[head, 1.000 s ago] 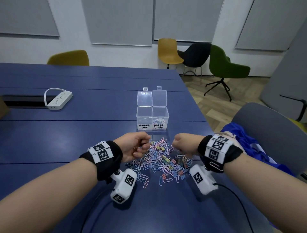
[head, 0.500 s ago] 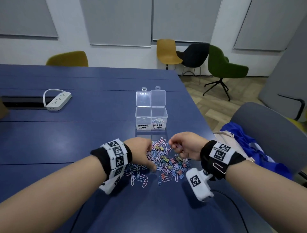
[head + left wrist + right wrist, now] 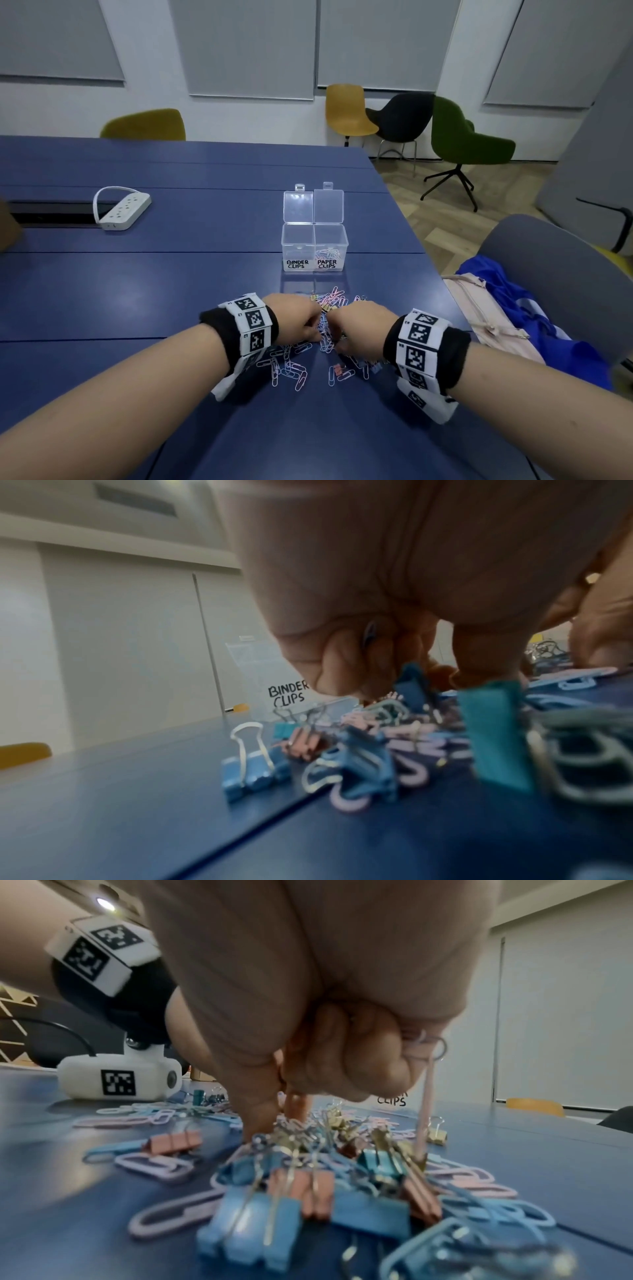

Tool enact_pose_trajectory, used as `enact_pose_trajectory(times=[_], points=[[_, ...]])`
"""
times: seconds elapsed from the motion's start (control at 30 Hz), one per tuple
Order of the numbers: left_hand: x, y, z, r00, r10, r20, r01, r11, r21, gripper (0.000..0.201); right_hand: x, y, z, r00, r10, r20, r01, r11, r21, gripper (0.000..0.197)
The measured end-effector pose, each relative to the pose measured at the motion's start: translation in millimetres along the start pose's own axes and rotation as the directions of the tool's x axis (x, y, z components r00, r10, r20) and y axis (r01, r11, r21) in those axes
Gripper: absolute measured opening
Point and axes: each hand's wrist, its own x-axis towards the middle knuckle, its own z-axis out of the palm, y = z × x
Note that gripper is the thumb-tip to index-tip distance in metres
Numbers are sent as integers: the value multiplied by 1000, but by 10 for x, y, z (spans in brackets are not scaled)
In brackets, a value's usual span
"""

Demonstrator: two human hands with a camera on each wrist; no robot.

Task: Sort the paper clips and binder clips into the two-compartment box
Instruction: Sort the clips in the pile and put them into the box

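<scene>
A mixed pile of pastel paper clips and binder clips [image 3: 325, 346] lies on the blue table just in front of a clear two-compartment box [image 3: 314, 246] with both lids up. Its left half is labelled BINDER CLIPS, and its right half, labelled PAPER CLIPS, holds a few paper clips [image 3: 328, 254]. Both hands are down on the pile, knuckles up and close together. My left hand [image 3: 301, 320] has curled fingers with a blue paper clip [image 3: 369, 635] tucked among them. My right hand [image 3: 356, 330] grips pink paper clips [image 3: 424, 1045] in its curled fingers, while its thumb and forefinger [image 3: 260, 1112] reach into the binder clips [image 3: 308, 1185].
A white power strip [image 3: 125, 210] lies far left beside a dark cable slot [image 3: 51, 214]. The table's right edge runs close to the pile. Past it stands a grey chair [image 3: 555, 260] with a blue cloth [image 3: 534, 329] and a pink bag [image 3: 486, 315].
Both hands have dropped from just above the pile onto it and drawn together. The left hand has rolled knuckles-up. The right hand has moved left and nearer.
</scene>
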Motion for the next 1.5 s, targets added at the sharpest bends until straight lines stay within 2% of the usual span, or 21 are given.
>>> enact_pose_trajectory(times=[0.07,0.13,0.23,0.27,0.33,0.4,0.47,0.6,0.7,0.77,0.8,0.87,0.9,0.93,0.97,1.0,1.07,1.13,1.2,1.37,1.5], points=[[-31,-8,-11,1000,4,-1,-4,999,-39,23,41,9,11,1000,3,7,-3,1000,-16,22],[-63,-38,-56,1000,-7,6,8,984,-176,21,72,20,26,1000,-7,10,7,999,-31,20],[-62,-163,-127,994,-111,13,103,872,-479,19,78,5,47,999,-29,-14,27,993,-114,11],[-53,-216,-134,983,-181,36,166,784,-599,18,70,-3,47,999,-43,-24,39,989,-140,8],[-47,-303,-130,954,-274,124,253,508,-824,17,45,-2,35,998,-43,-40,38,993,-110,8],[-64,-361,-122,933,-312,178,262,252,-932,18,38,45,-18,998,-12,-63,15,999,50,11],[-102,-391,-142,928,-315,201,245,106,-964,17,53,127,-104,994,35,-102,-11,973,232,19],[-146,-427,-167,936,-269,227,246,41,-968,27,144,326,-201,970,169,-174,-50,841,539,32],[-150,-414,-193,936,-255,244,253,5,-967,27,208,476,-195,970,232,-77,-98,660,745,21],[-137,-374,-217,935,-237,264,264,-31,-964,22,230,539,-214,968,251,-6,-146,582,800,20],[-124,-349,-222,934,-229,274,275,-29,-961,18,255,562,-229,964,264,8,-168,589,791,23],[-84,-307,-226,937,-222,270,286,45,-957,19,322,597,-268,965,258,-44,-165,729,664,29],[-65,-288,-230,942,-232,244,287,176,-942,22,358,594,-290,970,226,-87,-143,824,548,28],[-50,-265,-243,948,-241,206,288,380,-879,27,384,576,-304,976,187,-109,-124,897,425,23],[-44,-231,-261,957,-239,165,278,595,-754,35,388,543,-324,984,154,-90,-117,939,323,22],[-38,-183,-275,967,-221,125,251,758,-602,48,390,511,-335,991,123,-47,-110,967,232,29],[-28,-80,-284,976,-195,102,218,910,-354,77,404,463,-345,996,64,66,-68,996,57,60],[19,-21,-250,976,-184,113,205,951,-230,96,434,438,-346,990,36,134,-32,999,-32,76],[66,-7,-213,978,-171,120,189,969,-159,98,466,433,-331,993,17,119,-9,998,-66,70],[128,28,-213,985,-162,63,170,974,-151,70,457,417,-231,999,-24,25,26,999,-48,26],[164,45,-172,991,-131,-4,130,983,-131,44,427,399,-163,1000,-3,11,4,996,-86,22]])
